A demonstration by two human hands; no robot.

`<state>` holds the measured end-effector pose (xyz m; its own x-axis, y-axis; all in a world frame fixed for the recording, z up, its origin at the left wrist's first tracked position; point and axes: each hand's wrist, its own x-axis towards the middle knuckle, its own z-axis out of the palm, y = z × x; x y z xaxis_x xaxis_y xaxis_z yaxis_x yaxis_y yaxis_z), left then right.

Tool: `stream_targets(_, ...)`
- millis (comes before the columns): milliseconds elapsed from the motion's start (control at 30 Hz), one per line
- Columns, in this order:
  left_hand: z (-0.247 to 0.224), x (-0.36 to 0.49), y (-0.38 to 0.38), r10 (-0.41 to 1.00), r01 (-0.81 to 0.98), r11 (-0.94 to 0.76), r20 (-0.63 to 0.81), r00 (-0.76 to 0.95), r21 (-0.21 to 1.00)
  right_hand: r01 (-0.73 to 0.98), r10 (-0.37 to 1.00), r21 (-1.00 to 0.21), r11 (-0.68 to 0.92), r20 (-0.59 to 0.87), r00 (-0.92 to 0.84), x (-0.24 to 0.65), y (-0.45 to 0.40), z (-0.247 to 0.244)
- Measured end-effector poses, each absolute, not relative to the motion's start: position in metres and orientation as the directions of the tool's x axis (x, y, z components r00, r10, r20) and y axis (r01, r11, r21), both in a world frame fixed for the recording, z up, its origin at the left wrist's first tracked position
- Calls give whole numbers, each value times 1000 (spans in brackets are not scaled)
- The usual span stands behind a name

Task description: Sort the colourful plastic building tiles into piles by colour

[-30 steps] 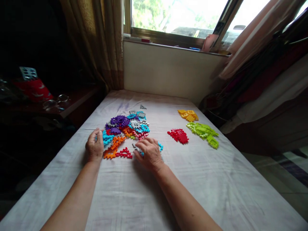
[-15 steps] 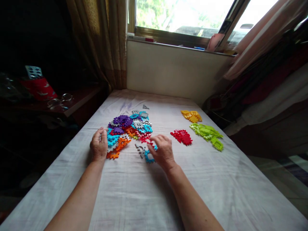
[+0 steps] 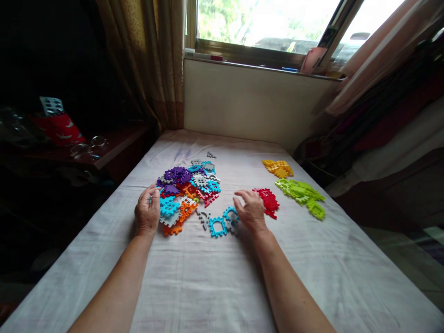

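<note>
My left hand (image 3: 147,210) rests cupped against the left side of a mixed pile of notched plastic building pieces, its thumb and fingers a little apart. Purple pieces (image 3: 176,175), light blue pieces (image 3: 169,206) and orange pieces (image 3: 187,211) lie in that pile. Over to the right, my right hand (image 3: 251,212) hovers beside a heap of red pieces (image 3: 267,201), fingers spread and nothing visible in them. Close to its left are a light blue square frame piece (image 3: 218,227), another light blue piece (image 3: 229,213) and a grey piece (image 3: 204,219).
Yellow pieces (image 3: 279,168) and lime green pieces (image 3: 300,192) form separate heaps at the right. A small grey piece (image 3: 211,155) lies farther back on the sheeted surface (image 3: 194,282). Glasses (image 3: 88,147) and a red container (image 3: 60,129) sit on a dark side table.
My right hand has moved right, from a red piece by the mixed pile to the red heap, uncovering light blue pieces. My left hand stays at the pile's edge.
</note>
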<state>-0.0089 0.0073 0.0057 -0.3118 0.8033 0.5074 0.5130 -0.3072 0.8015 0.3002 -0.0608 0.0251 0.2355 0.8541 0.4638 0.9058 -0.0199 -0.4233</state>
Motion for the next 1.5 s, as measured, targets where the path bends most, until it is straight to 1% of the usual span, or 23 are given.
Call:
stream_targets(33, 6, -9, 7, 803, 512, -311, 509, -309, 801, 911, 888, -406, 68, 440, 129, 286, -53, 28)
stream_targets(100, 6, -9, 8, 806, 511, -315, 510, -302, 800, 913, 916, -354, 203, 399, -48, 261, -37, 34)
stream_targets(167, 6, -8, 7, 811, 512, -312, 505, -294, 800, 917, 922, -299, 265, 358, -150, 245, -21, 37)
stream_targets(200, 6, -8, 7, 814, 513, -310, 503, -292, 801, 925, 929, -278, 258, 334, -159, 242, -14, 38)
stream_targets(233, 7, -8, 7, 816, 513, -308, 500, -290, 801, 938, 941, -266, 222, 309, -136, 242, -7, 39)
stream_targets(300, 7, -8, 6, 818, 512, -307, 497, -290, 802, 960, 966, -264, 90, 258, -19, 248, 4, 41)
stream_targets(367, 8, -7, 6, 818, 507, -307, 496, -292, 805, 958, 966, -283, -38, 236, 109, 259, 9, 42)
stream_targets(400, 8, -7, 6, 818, 504, -307, 495, -294, 807, 952, 960, -299, -72, 239, 147, 265, 9, 42)
stream_targets(467, 9, -6, 5, 820, 498, -306, 490, -295, 811, 941, 953, -331, -75, 253, 165, 272, 5, 41)
stream_targets(533, 9, -5, 5, 824, 497, -301, 485, -295, 814, 934, 958, -356, -43, 250, 139, 273, -2, 37)
stream_targets(633, 9, -5, 5, 825, 502, -295, 481, -295, 813, 933, 962, -359, -17, 248, 113, 265, -10, 32)
stream_targets(767, 9, -5, 6, 826, 494, -301, 482, -292, 815, 950, 960, -308, -61, 241, 140, 254, -8, 34)
stream_targets(967, 7, -4, 7, 823, 483, -305, 483, -300, 821, 976, 978, -185, -116, 149, 145, 253, 15, 47)
stream_targets(1033, 7, -4, 7, 824, 481, -302, 479, -304, 823, 981, 983, -157, -115, 122, 135, 254, 20, 50)
stream_targets(1100, 7, -4, 7, 824, 478, -305, 480, -302, 824, 984, 986, -157, -84, 130, 105, 255, 18, 50)
stream_targets(1167, 6, -4, 7, 822, 475, -308, 482, -303, 824, 979, 984, -203, -29, 167, 64, 257, 10, 50)
stream_targets(1233, 5, -4, 8, 820, 476, -311, 486, -303, 822, 954, 972, -298, 27, 232, 45, 261, -5, 49)
stream_targets(1300, 5, -5, 8, 818, 482, -317, 492, -297, 817, 911, 956, -409, 50, 284, 75, 268, -19, 46)
stream_targets(1333, 4, -5, 8, 819, 486, -317, 493, -292, 814, 886, 951, -463, 37, 289, 111, 273, -25, 45)
stream_targets(1367, 4, -6, 9, 822, 490, -315, 492, -288, 813, 855, 949, -519, 9, 274, 157, 278, -29, 43)
stream_targets(1433, 3, -6, 9, 823, 491, -310, 488, -290, 814, 764, 953, -643, -53, 197, 232, 287, -35, 38)
stream_targets(1500, 2, -7, 10, 822, 488, -309, 487, -295, 816, 611, 969, -789, -65, 96, 227, 294, -36, 34)
